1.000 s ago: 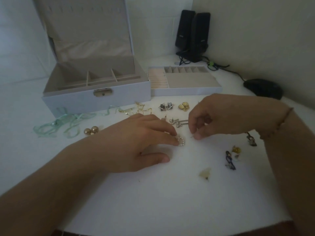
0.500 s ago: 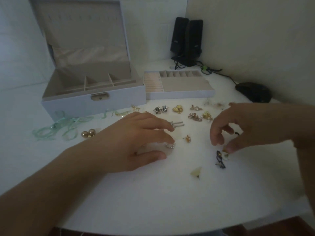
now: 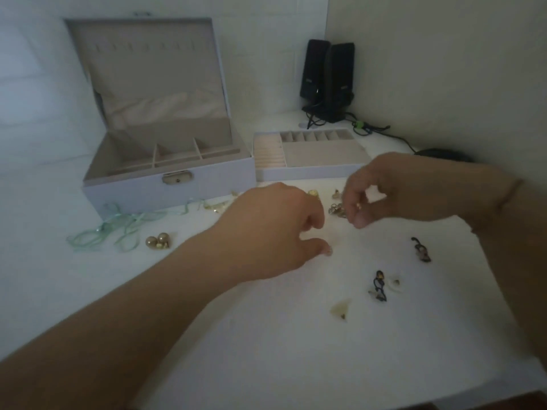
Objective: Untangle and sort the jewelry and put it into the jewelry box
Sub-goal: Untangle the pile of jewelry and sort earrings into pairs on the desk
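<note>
Gold earring (image 3: 358, 206) pinched in right hand (image 3: 393, 190), above table (image 3: 266, 335).

The rectangular jewelry box (image 3: 168, 187) is pale lavender-grey outside with a plain beige-grey fabric lining and a dull gold clasp (image 3: 177, 177). The removable tray (image 3: 310, 170) matches it, with pale pink ring rolls. The tangled ribbon necklace (image 3: 118, 226) is mint green. The two round ball earrings (image 3: 158, 241) are bronze-gold. The twisted earrings (image 3: 379, 285) nearest the right hand's (image 3: 393, 193) pinch are black with pale accents; a small glint in that pinch looks gold. The table (image 3: 266, 350) is plain white, the speakers (image 3: 327, 78) black.
</note>
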{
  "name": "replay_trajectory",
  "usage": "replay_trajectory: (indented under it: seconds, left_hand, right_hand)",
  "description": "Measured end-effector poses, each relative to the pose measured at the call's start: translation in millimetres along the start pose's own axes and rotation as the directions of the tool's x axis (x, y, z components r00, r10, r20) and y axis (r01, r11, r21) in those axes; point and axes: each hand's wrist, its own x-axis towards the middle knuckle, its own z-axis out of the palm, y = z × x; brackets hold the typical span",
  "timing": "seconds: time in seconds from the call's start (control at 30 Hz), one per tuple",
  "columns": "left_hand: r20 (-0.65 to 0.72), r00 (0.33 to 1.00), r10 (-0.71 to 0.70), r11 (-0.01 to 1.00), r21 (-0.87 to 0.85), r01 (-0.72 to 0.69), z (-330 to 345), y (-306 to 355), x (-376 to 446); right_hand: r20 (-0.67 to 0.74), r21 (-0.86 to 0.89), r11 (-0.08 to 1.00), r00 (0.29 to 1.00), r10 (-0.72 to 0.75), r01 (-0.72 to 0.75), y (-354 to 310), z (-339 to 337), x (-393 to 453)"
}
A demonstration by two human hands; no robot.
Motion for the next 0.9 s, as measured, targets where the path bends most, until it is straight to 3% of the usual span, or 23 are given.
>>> replay_trajectory:
  seconds: [0.17,0.4,0.63,0.9]
  left_hand:
    - [-0.046,0.999,-0.011,0.999,0.041,0.013,21.9,1.9,2.7]
    - [-0.038,0.998,0.040,0.997,-0.063,-0.042,26.5,2.2,8.3]
    - [-0.064,0.998,-0.002,0.991,-0.133,-0.007,24.5,0.3,4.8]
    - [-0.111,0.994,-0.002,0.977,-0.210,-0.022,26.3,2.7,1.5]
  right_hand:
    - [-0.177,0.151,0.988,0.984,-0.014,0.042,-0.1,18.0,10.9]
    - [-0.016,0.154,0.988,1.000,-0.009,0.011,11.9,28.8,2.9]
    - [-0.071,0.072,0.997,0.997,-0.035,0.040,15.6,33.6,7.1]
    - [-0.045,0.183,0.981,0.998,-0.054,0.061,3.3,38.8,6.1]
